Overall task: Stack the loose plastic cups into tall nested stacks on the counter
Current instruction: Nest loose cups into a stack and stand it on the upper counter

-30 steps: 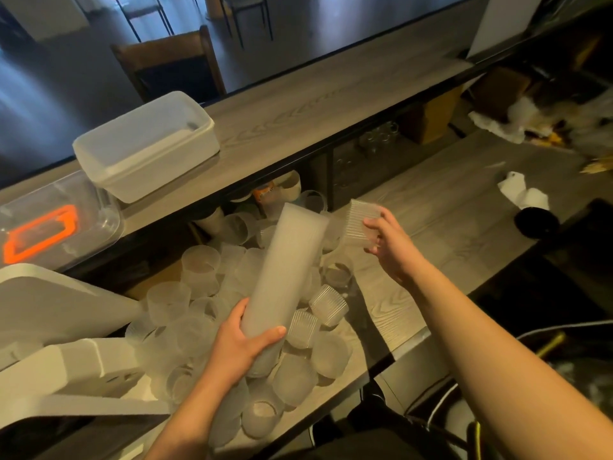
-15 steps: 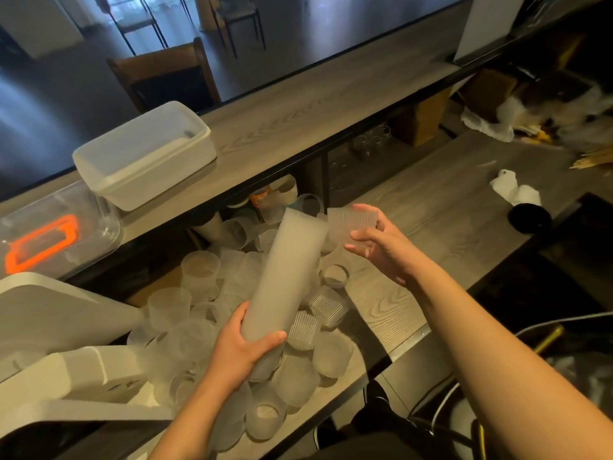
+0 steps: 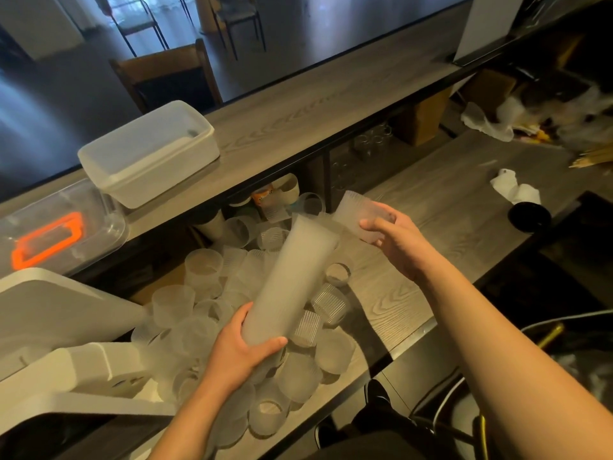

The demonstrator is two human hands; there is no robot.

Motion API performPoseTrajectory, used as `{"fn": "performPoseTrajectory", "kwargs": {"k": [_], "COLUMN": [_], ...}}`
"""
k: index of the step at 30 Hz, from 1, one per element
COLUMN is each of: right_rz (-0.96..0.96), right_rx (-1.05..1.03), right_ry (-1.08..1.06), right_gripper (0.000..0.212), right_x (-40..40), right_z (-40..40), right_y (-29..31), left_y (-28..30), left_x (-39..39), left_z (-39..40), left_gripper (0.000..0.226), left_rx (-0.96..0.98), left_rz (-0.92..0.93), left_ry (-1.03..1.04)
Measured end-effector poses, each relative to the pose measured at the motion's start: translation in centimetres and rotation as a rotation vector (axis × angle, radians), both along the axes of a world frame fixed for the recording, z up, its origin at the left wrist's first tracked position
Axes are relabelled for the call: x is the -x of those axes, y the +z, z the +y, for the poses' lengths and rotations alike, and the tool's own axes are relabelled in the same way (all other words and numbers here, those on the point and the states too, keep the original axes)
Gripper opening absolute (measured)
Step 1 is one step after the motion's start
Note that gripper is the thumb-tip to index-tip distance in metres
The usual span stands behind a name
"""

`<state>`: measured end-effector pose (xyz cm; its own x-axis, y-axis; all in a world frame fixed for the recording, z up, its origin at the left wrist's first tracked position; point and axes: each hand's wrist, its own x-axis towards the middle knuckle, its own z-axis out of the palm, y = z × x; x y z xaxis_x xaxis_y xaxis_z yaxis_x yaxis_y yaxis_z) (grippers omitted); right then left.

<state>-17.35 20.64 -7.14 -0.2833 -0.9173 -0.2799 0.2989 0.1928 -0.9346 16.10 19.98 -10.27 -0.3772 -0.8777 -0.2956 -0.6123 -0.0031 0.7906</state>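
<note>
My left hand (image 3: 240,351) grips the lower end of a tall nested stack of frosted plastic cups (image 3: 292,277), which leans up and to the right. My right hand (image 3: 394,242) holds one ribbed frosted cup (image 3: 356,214) tilted just right of the stack's open top, almost touching it. A pile of several loose frosted cups (image 3: 205,313) lies on the wooden counter (image 3: 431,247) under and around the stack, some upright, some on their sides.
A white lidded tub (image 3: 149,154) and a clear box with an orange handle (image 3: 49,237) sit on the raised shelf. White plastic pieces (image 3: 66,333) lie at left. Crumpled paper (image 3: 514,190) and a black round object (image 3: 529,215) sit at right.
My right hand has turned the single cup and brought it down and left, close to the top of the stack. The left hand keeps its grip on the stack.
</note>
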Motion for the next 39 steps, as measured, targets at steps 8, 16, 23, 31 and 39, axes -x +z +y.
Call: {"fn": "performPoseTrajectory", "kwargs": {"k": [8, 16, 23, 31, 39], "right_rz": [0.351, 0.26, 0.137, 0.598, 0.894], "right_rx": [-0.044, -0.068, -0.104, -0.463, -0.428], "right_ry": [0.157, 0.279, 0.169, 0.213, 0.467], "right_gripper": [0.063, 0.085, 0.059, 0.078, 0.112], "right_x": [-1.3, -3.9, -3.5, -0.5, 0.1], "right_z": [-0.8, -0.5, -1.6, -3.0, -4.4], "right_y": [1.2, 0.4, -1.3, -10.0, -14.0], "left_y": [-0.6, 0.0, -0.4, 0.0, 0.1], "left_x": [0.3, 1.0, 1.3, 2.7, 3.1], "left_z": [0.0, -0.1, -0.3, -0.9, -0.4], "left_gripper": [0.088, 0.081, 0.093, 0.078, 0.08], "left_rx": [0.011, 0.005, -0.101, -0.216, -0.246], "left_rz": [-0.039, -0.019, 0.057, 0.272, 0.311], "left_ry": [-0.072, -0.04, 0.037, 0.215, 0.303]}}
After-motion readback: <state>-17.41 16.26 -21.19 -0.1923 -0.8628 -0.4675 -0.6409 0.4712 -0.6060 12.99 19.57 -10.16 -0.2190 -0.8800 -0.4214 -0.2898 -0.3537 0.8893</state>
